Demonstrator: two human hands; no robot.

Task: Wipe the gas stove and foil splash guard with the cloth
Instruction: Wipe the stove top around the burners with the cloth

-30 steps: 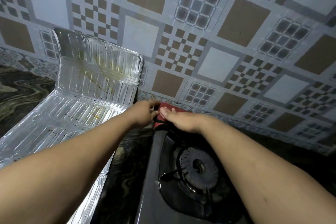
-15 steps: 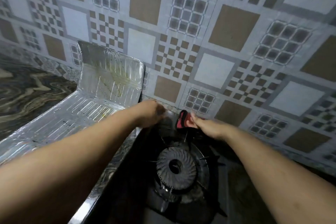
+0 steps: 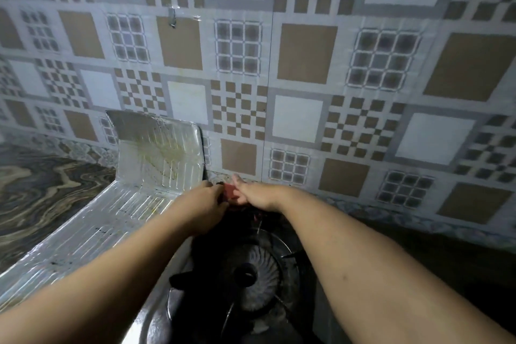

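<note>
Red cloth (image 3: pixel 230 192) bunched betw. both hands, stove rear

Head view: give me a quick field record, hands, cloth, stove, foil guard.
left hand: at the stove's far edge, closed on the cloth
right hand: beside the left, fingers on the cloth
cloth: red, bunched between both hands, mostly hidden
stove: dark, burner below the hands, unlit
foil guard: left of the stove, bent, back panel upright against the wall, yellowish stains
wall: patterned tiles
counter: marbled, far left
</note>
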